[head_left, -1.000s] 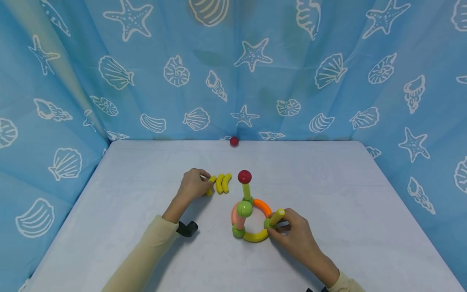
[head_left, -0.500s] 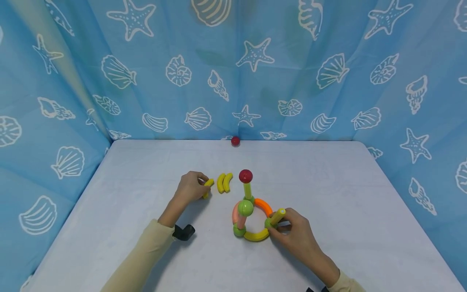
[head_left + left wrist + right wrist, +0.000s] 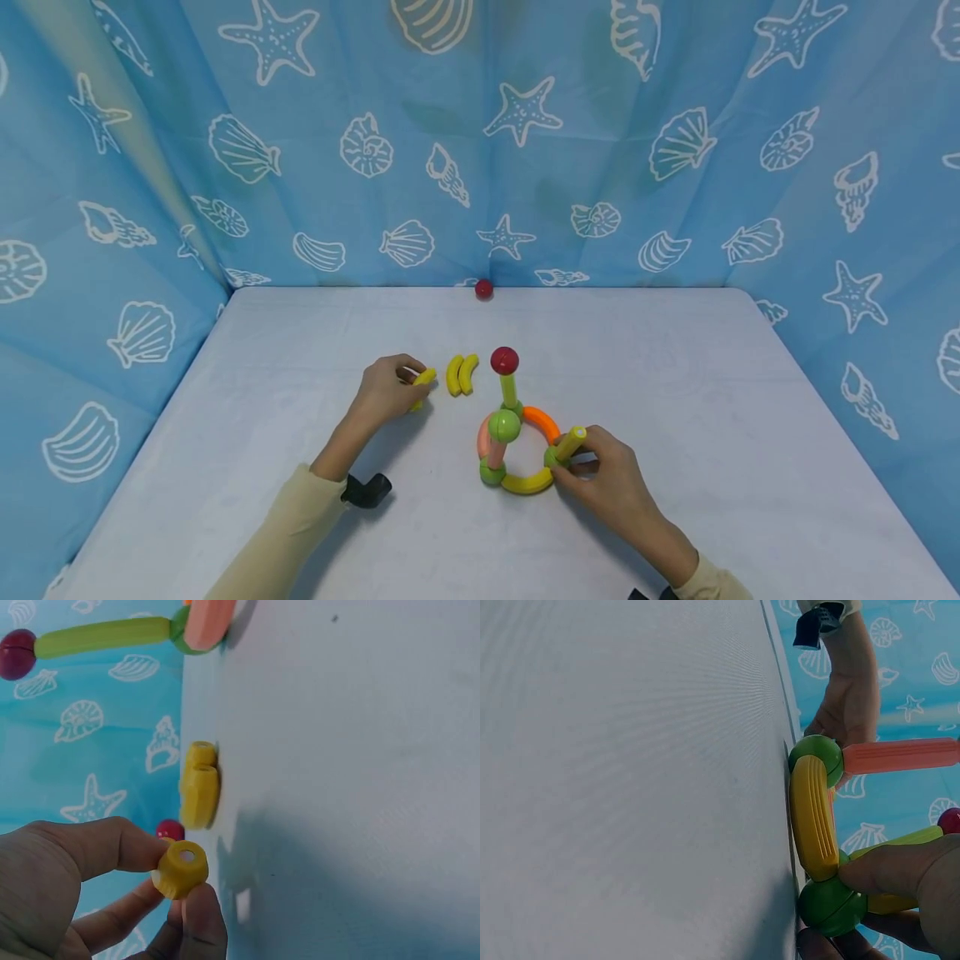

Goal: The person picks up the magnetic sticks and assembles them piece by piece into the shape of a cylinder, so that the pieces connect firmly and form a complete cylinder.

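Between thumb and fingertips my left hand (image 3: 384,392) pinches a yellow curved magnetic rod (image 3: 184,871), its round end facing the left wrist camera. My right hand (image 3: 611,477) grips the green ball (image 3: 831,907) at the right corner of a ring of magnetic rods and balls. That ring joins a yellow curved rod (image 3: 527,484), an orange curved rod (image 3: 540,421) and a pinkish one (image 3: 483,437). Standing on its balls are a light green rod (image 3: 509,390) topped by a red ball (image 3: 505,361), a pink rod topped by a green ball (image 3: 504,426), and a bare-ended yellow rod (image 3: 572,442).
Two yellow curved rods (image 3: 461,375) lie side by side on the white table (image 3: 712,392), just right of my left hand. A loose red ball (image 3: 483,289) sits at the far edge, against the blue shell-print curtain (image 3: 420,192).
My left hand has drawn the yellow curved rod leftward and slightly nearer, away from the two others. My right hand keeps its grip on the green ball, and the ring stays in place.
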